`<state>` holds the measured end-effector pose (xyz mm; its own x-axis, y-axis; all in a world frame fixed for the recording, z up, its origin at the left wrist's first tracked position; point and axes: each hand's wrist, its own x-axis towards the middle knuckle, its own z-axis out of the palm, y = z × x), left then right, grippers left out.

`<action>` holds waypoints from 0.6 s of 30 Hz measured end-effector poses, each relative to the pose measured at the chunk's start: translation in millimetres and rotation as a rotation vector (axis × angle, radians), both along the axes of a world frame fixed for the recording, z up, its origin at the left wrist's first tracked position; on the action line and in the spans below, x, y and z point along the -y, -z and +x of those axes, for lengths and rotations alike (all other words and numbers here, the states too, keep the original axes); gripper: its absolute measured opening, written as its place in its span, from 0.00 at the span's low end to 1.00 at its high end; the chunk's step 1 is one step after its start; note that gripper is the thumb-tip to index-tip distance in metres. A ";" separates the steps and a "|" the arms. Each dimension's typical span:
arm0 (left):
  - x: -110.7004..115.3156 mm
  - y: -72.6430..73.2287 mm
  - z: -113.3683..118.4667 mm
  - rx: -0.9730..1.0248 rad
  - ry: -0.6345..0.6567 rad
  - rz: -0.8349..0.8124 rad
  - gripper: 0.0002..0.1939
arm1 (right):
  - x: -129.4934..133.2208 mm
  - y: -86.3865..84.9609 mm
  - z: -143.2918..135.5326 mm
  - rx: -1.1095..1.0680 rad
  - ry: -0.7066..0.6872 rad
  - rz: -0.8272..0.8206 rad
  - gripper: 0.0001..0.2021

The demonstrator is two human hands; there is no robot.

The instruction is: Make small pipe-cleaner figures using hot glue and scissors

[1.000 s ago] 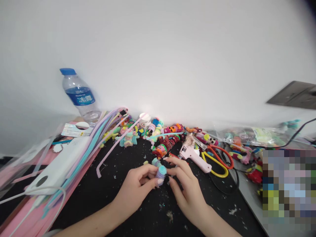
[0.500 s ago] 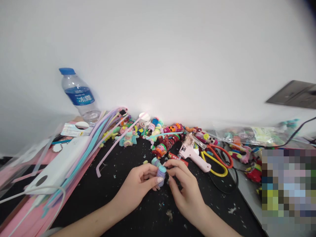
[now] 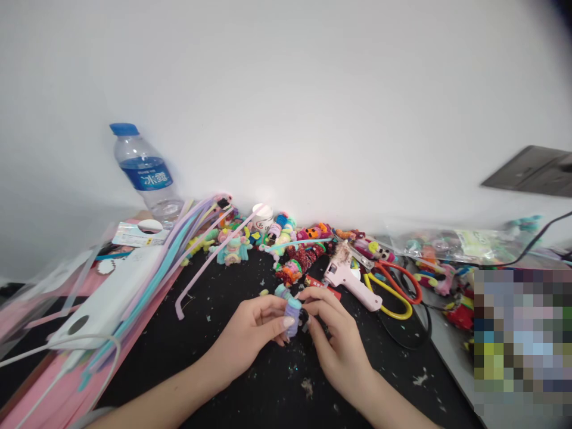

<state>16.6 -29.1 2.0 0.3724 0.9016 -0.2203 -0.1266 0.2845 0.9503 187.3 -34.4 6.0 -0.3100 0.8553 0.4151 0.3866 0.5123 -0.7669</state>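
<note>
A small fuzzy figure (image 3: 292,316) in lilac and light blue is pinched between the thumb and fingers of my left hand (image 3: 257,325), over the black work surface. From the right, my right hand (image 3: 335,328) has its thumb and fingers closed at a small black piece (image 3: 304,317) beside the figure. Part of the black piece is covered by the fingertips. Just behind the hands lie a red packet (image 3: 322,287) and a pale pink glue gun (image 3: 351,280).
Scissors (image 3: 397,289) with red and yellow handles lie right of the glue gun. Many fuzzy dolls (image 3: 232,247) line the wall. Pastel pipe cleaners (image 3: 152,286), a white cable (image 3: 107,339) and a water bottle (image 3: 145,170) are at the left.
The fingers of my right hand have shifted slightly, and the black piece beside the figure shows more. My left hand still holds the figure in nearly the same place.
</note>
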 end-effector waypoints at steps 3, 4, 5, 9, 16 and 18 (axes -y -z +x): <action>-0.7 -0.1 -0.5 0.026 0.002 -0.053 0.11 | -2.0 -0.4 1.5 0.003 0.020 0.001 0.10; -0.7 -0.1 -0.6 0.032 0.000 -0.062 0.11 | -2.4 -0.4 1.7 0.009 0.028 0.003 0.10; -0.7 -0.1 -0.8 0.034 -0.005 -0.061 0.11 | -2.5 -0.4 1.9 0.018 0.038 0.005 0.10; -0.4 0.2 -1.3 0.003 -0.037 0.013 0.10 | -0.7 0.3 1.3 0.090 0.084 0.029 0.08; 2.6 2.4 -0.1 -0.154 -0.123 0.170 0.08 | 3.3 4.9 -0.9 0.212 0.128 0.107 0.08; 4.0 2.5 0.3 -0.216 -0.129 0.215 0.07 | 3.8 5.4 -2.0 0.227 0.132 0.118 0.08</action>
<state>17.0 -33.0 -0.6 0.2176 0.9727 -0.0811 0.0624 0.0691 0.9957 185.4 -38.2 0.5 -0.2960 0.8444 0.4465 0.6109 0.5267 -0.5911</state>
